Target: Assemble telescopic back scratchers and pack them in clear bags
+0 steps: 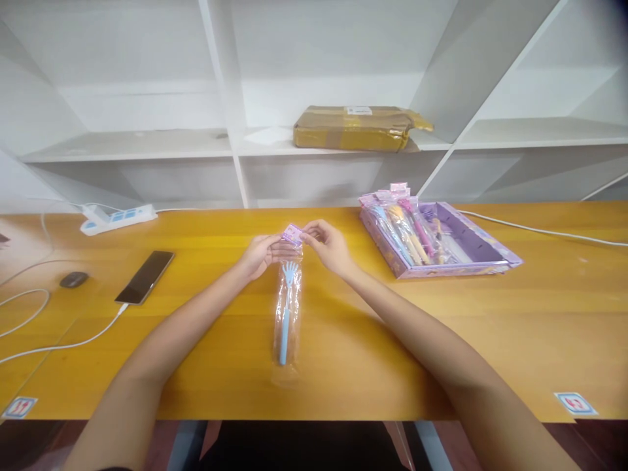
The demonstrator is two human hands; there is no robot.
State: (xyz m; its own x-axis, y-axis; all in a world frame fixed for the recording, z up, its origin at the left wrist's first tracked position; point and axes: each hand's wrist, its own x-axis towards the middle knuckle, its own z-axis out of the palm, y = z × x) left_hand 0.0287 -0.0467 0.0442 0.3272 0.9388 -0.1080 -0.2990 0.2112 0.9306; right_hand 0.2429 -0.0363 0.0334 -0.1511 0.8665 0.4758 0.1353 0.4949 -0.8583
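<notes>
Between my hands is a clear plastic package (288,314) with a light blue hand-shaped scratcher inside, its fingers pointing away from me and its handle towards me. A small purple header card (293,234) tops the package. My left hand (261,255) pinches the card's left side, with some fingers behind the clear plastic. On the right side, my right hand (328,245) grips the card's edge between thumb and fingertips.
A purple open box (483,252) with several packaged scratchers stands at the right. At the left lie a phone (145,277), a dark mouse (74,279), a power strip (119,219) and white cables. A cardboard box (350,129) rests on the shelf behind.
</notes>
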